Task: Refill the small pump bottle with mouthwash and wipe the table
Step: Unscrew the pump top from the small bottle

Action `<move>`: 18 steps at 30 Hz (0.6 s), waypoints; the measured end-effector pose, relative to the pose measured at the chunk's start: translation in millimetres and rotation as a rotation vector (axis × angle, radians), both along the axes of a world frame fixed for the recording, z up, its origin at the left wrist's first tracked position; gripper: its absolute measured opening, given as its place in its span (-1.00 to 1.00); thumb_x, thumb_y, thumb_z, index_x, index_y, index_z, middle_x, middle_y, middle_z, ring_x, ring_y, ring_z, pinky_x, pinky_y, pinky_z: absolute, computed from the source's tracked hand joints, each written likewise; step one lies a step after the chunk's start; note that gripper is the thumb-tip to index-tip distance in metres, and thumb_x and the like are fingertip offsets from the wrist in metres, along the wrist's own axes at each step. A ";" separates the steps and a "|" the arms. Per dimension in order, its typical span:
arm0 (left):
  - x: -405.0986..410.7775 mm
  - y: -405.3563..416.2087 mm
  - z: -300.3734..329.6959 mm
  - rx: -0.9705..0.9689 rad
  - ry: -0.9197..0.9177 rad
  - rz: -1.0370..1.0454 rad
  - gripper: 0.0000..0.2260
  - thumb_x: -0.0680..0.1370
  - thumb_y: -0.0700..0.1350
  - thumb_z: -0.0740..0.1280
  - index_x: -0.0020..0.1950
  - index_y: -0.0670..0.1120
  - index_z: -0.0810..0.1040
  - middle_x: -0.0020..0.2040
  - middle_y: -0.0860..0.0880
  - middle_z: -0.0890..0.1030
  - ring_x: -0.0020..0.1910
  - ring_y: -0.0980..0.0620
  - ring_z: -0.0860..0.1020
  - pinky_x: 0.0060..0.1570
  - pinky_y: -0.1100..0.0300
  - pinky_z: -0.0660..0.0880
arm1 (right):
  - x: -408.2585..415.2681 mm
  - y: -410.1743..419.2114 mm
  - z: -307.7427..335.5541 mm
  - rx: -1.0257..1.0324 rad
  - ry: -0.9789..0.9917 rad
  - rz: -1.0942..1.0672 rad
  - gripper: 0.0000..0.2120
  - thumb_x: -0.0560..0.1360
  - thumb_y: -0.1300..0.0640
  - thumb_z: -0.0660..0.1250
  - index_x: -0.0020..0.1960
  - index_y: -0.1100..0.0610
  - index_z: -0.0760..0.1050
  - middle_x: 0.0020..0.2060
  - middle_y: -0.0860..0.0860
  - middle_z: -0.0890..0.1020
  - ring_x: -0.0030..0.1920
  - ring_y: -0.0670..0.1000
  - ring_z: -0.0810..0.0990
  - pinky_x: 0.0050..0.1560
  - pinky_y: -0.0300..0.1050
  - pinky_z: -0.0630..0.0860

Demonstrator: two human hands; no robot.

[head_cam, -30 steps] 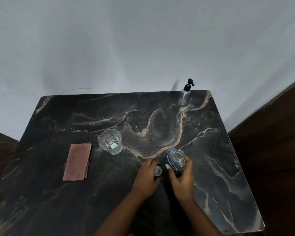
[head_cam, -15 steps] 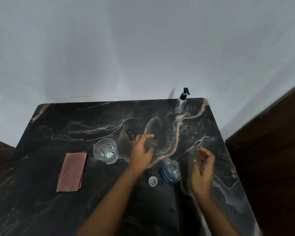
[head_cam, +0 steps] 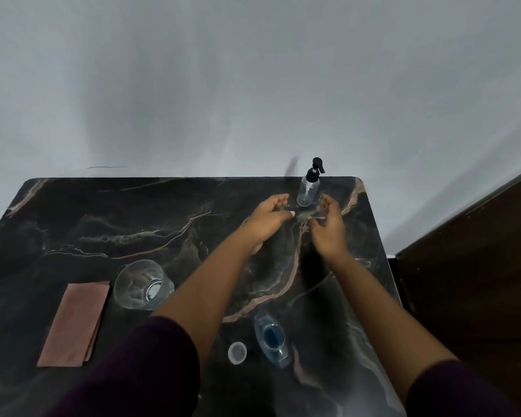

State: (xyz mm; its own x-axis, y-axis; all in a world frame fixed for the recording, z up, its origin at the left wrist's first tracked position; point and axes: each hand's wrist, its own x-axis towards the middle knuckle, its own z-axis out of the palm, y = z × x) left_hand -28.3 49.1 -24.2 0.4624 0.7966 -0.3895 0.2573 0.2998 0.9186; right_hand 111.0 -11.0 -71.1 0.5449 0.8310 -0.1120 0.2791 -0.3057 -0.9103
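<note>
A small clear pump bottle (head_cam: 308, 189) with a black pump head stands upright at the far right edge of the dark marble table (head_cam: 103, 224). My left hand (head_cam: 268, 219) and my right hand (head_cam: 328, 227) reach toward it from either side, fingers apart, just short of its base and holding nothing. The blue mouthwash bottle (head_cam: 272, 338) stands uncapped near me, with its clear cap (head_cam: 237, 352) lying to its left. A folded pink cloth (head_cam: 76, 323) lies at the left.
A clear drinking glass (head_cam: 142, 285) stands next to the cloth's far right corner. A white wall rises behind the table. Dark wooden flooring (head_cam: 478, 281) lies beyond the table's right edge.
Both hands left the mouthwash bottle and its cap, and stretched across the table to the pump bottle. The camera has leaned forward, so the table looks closer.
</note>
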 end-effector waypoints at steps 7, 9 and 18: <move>45.8 46.5 -16.1 0.000 0.093 -0.052 -0.35 0.54 -0.22 0.38 0.57 -0.08 0.18 0.56 -0.08 0.25 0.50 -0.03 0.29 0.23 0.25 0.34 | 33.6 50.5 -13.4 -0.133 -0.083 0.105 -0.24 0.54 0.19 0.36 0.58 0.19 -0.01 0.54 0.14 0.21 0.53 0.10 0.20 0.50 0.02 0.21; 55.4 51.3 -19.3 0.008 0.089 -0.045 -0.36 0.53 -0.24 0.36 0.56 -0.07 0.19 0.54 -0.07 0.28 0.47 -0.05 0.35 0.22 0.22 0.38 | 37.3 59.0 -10.1 -0.099 -0.081 0.132 -0.33 0.53 0.22 0.36 0.54 0.13 0.13 0.39 0.05 0.43 0.37 0.03 0.41 0.32 -0.13 0.37; 52.9 23.6 -4.0 0.078 0.081 0.046 -0.72 0.56 -0.21 0.29 0.27 -0.03 0.48 0.13 -0.11 0.63 0.14 -0.08 0.60 0.16 0.04 0.53 | 12.9 39.4 16.6 0.010 -0.110 0.192 -0.61 0.53 0.32 0.23 0.32 0.09 0.36 0.10 0.07 0.61 0.06 0.08 0.60 -0.05 -0.14 0.50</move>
State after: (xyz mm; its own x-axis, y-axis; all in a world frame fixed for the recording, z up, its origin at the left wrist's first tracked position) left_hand 24.7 72.7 -28.2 0.3937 0.8455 -0.3606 0.3195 0.2420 0.9162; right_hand 123.8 28.3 -54.5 0.3851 0.9214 -0.0518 0.4287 -0.2283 -0.8741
